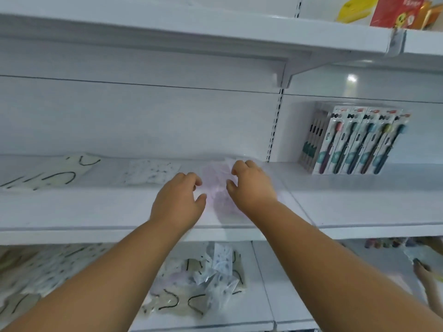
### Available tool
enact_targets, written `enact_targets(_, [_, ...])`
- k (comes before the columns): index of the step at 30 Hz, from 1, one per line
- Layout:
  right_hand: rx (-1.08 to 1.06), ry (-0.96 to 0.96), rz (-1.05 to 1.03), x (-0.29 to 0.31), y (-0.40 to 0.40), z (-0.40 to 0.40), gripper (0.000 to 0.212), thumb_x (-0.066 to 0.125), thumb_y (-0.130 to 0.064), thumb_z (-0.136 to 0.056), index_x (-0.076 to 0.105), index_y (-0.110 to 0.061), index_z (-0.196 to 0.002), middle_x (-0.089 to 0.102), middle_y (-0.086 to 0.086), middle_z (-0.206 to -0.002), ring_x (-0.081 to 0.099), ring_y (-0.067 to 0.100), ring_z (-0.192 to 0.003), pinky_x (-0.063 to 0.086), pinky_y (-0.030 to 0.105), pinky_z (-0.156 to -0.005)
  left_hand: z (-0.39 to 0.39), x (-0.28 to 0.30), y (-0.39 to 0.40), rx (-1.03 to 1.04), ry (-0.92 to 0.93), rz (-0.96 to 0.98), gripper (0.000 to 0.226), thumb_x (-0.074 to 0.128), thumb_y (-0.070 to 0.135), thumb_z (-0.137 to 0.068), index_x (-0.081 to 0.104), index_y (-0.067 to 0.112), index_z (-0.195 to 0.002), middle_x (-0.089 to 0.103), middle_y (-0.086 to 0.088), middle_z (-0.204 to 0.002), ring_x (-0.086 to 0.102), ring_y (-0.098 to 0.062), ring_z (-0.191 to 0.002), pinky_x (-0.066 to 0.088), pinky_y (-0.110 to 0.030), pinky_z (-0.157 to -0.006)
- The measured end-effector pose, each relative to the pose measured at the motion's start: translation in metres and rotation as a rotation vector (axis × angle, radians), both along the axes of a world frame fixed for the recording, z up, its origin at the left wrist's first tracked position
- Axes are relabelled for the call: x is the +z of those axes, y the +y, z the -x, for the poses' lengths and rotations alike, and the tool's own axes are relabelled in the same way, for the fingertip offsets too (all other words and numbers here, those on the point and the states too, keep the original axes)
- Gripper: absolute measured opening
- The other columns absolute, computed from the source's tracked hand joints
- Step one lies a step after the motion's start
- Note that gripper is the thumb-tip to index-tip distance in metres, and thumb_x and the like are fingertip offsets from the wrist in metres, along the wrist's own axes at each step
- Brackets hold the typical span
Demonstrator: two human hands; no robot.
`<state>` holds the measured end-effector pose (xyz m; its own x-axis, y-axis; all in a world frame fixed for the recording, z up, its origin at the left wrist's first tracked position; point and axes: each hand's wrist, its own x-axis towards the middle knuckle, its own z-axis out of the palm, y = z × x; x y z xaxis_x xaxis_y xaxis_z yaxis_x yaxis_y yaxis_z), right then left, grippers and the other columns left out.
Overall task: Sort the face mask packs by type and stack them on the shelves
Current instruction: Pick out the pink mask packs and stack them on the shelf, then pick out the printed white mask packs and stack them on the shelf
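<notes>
Nearest, on the lower white shelf (pixel 261 283): a loose jumbled pile of mixed face mask packs in clear plastic sleeves (pixel 206 281), with cream ones with black ear loops, white speckled ones and a pale lilac one overlapping at odd angles. Left of it, partly behind the forearm, more speckled and cream packs (pixel 48 267), blurred.

Middle white shelf (pixel 96 212): both hands reach in over the pale lilac mask pack in a clear crinkly sleeve (pixel 215 188), which lies flat near the right end of this bay. Left hand (pixel 178 200) sits at its left edge, right hand (pixel 251 185) at its right and back edge. Fingers of both are loosely curled with tips at or on the plastic; motion blur means I cannot tell whether either actually pinches it or only touches. Hands are apart, with the pack between them.

Handling, judged: very light, floppy, slick film, likely to slide on painted metal and buckle if lifted from one corner. Best taken by opposite edges or squared up with flat fingers.

Further left on the same shelf: white speckled mask pack (pixel 151 172), then a cream mask pack with black ear loops (pixel 50 174), each in its own spot, well apart.

Far right bay: row of boxed toothbrushes in clear-fronted cartons (pixel 354 142), standing upright. Top shelf: yellow and red packaging (pixel 383 10).
</notes>
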<state>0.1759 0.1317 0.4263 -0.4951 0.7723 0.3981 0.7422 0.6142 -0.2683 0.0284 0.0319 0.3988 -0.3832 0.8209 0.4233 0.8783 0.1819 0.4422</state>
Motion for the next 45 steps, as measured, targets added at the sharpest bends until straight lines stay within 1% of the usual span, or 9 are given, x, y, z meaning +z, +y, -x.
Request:
enact_targets(7, [0.151, 0.283, -0.007, -0.039, -0.157, 0.064, 0.018, 0.061, -0.025, -0.094, 0.061, -0.012, -0.106, 0.059, 0.004, -0.105, 0.058, 0.024, -0.088, 0.045, 0.034, -0.074, 0.052, -0.046, -0.174, 0.03, -0.01, -0.012, 0.026, 0.065, 0.026, -0.093, 0.063, 0.019, -0.117, 0.06, 0.002, -0.108, 0.055, -0.014, -0.089, 0.044, -0.031, -0.077])
enact_targets(14, [0.291, 0.241, 0.07, -0.097, -0.242, 0.11, 0.01, 0.065, -0.018, -0.088, 0.063, -0.01, -0.094, 0.06, 0.005, -0.094, 0.057, 0.024, -0.079, 0.049, 0.037, -0.069, 0.091, -0.115, -0.284, 0.124, -0.087, 0.243, 0.027, 0.062, 0.031, -0.093, 0.06, 0.025, -0.12, 0.058, 0.005, -0.109, 0.06, -0.018, -0.097, 0.049, -0.036, -0.084])
enact_targets(20, [0.364, 0.117, 0.216, -0.142, -0.248, 0.144, 0.015, 0.06, -0.023, -0.094, 0.064, -0.011, -0.102, 0.06, 0.005, -0.103, 0.06, 0.025, -0.09, 0.049, 0.039, -0.076, 0.113, -0.16, -0.304, 0.238, -0.135, 0.349, 0.03, 0.062, 0.029, -0.093, 0.06, 0.022, -0.122, 0.06, 0.002, -0.108, 0.057, -0.02, -0.095, 0.048, -0.034, -0.078])
enact_targets(23, [0.372, 0.082, 0.272, -0.165, -0.257, 0.168, 0.015, 0.062, -0.023, -0.092, 0.063, -0.012, -0.102, 0.06, 0.004, -0.104, 0.06, 0.024, -0.091, 0.049, 0.038, -0.077, 0.134, -0.183, -0.315, 0.223, -0.153, 0.365, 0.029, 0.068, 0.024, -0.089, 0.064, 0.018, -0.117, 0.061, -0.001, -0.101, 0.06, -0.024, -0.091, 0.053, -0.04, -0.072])
enact_targets(26, [0.384, 0.04, 0.33, -0.188, -0.27, 0.215, 0.015, 0.064, -0.023, -0.091, 0.065, -0.013, -0.102, 0.061, 0.003, -0.104, 0.06, 0.024, -0.092, 0.049, 0.037, -0.079, 0.183, -0.204, -0.328, 0.267, -0.207, 0.389, 0.031, 0.066, 0.026, -0.091, 0.062, 0.021, -0.122, 0.062, 0.002, -0.109, 0.061, -0.019, -0.099, 0.055, -0.038, -0.079])
enact_targets(32, [0.35, -0.009, 0.417, -0.241, -0.305, 0.36, 0.017, 0.067, -0.025, -0.09, 0.066, -0.014, -0.103, 0.06, 0.001, -0.103, 0.061, 0.022, -0.091, 0.05, 0.037, -0.079, 0.341, -0.255, -0.36, 0.322, -0.34, 0.437, 0.03, 0.061, 0.026, -0.095, 0.058, 0.025, -0.125, 0.057, 0.003, -0.118, 0.059, -0.017, -0.1, 0.054, -0.04, -0.088])
enact_targets(39, [0.268, -0.097, 0.633, -0.311, -0.342, 0.555, 0.023, 0.062, -0.028, -0.094, 0.065, -0.017, -0.113, 0.06, 0.001, -0.113, 0.062, 0.019, -0.098, 0.05, 0.032, -0.085, 0.521, -0.303, -0.372, 0.321, -0.292, 0.539, 0.031, 0.061, 0.023, -0.095, 0.06, 0.026, -0.126, 0.059, 0.002, -0.124, 0.059, -0.018, -0.11, 0.053, -0.034, -0.095])
enact_targets(42, [0.155, -0.209, 0.709, -0.345, -0.334, 0.614, 0.038, 0.059, -0.038, -0.095, 0.058, -0.018, -0.128, 0.059, 0.004, -0.125, 0.061, 0.023, -0.108, 0.047, 0.032, -0.091, 0.558, -0.326, -0.367, 0.307, -0.387, 0.553, 0.029, 0.06, 0.021, -0.096, 0.06, 0.026, -0.125, 0.057, 0.002, -0.125, 0.058, -0.017, -0.11, 0.052, -0.03, -0.092])
enact_targets(45, [-0.009, -0.423, 0.731, -0.385, -0.321, 0.653, 0.064, 0.059, -0.053, -0.092, 0.043, -0.012, -0.139, 0.053, 0.011, -0.134, 0.053, 0.031, -0.123, 0.043, 0.04, -0.1, 0.578, -0.362, -0.351, 0.267, -0.62, 0.562, 0.033, 0.06, 0.021, -0.097, 0.058, 0.022, -0.129, 0.055, 0.001, -0.127, 0.058, -0.017, -0.107, 0.043, -0.023, -0.085])
